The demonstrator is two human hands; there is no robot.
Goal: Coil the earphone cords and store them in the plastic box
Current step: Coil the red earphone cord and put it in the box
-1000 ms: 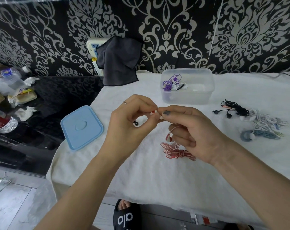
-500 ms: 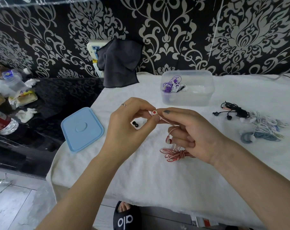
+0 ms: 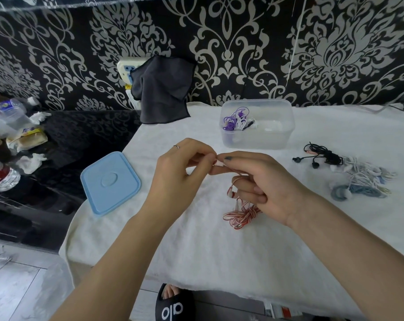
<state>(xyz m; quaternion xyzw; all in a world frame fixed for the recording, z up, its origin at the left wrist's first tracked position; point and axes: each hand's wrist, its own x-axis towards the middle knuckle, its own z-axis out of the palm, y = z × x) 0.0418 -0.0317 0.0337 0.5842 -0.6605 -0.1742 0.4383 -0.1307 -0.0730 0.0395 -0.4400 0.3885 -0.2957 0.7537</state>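
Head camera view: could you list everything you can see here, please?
plastic box: one, clear, open, table's far side
purple earphones: one bundle, inside the box
lid: one, light blue, table's left edge
red-and-white earphones: one, partly bundled, under the hands
black earphones: one, right of box
white and blue earphones: heap, far right
dark cloth: one, hanging on wall
left hand: pinches red-and-white cord
right hand: pinches same cord

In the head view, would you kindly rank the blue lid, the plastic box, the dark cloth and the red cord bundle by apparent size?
1. Plastic box and dark cloth: too alike to rank.
2. Blue lid.
3. Red cord bundle.
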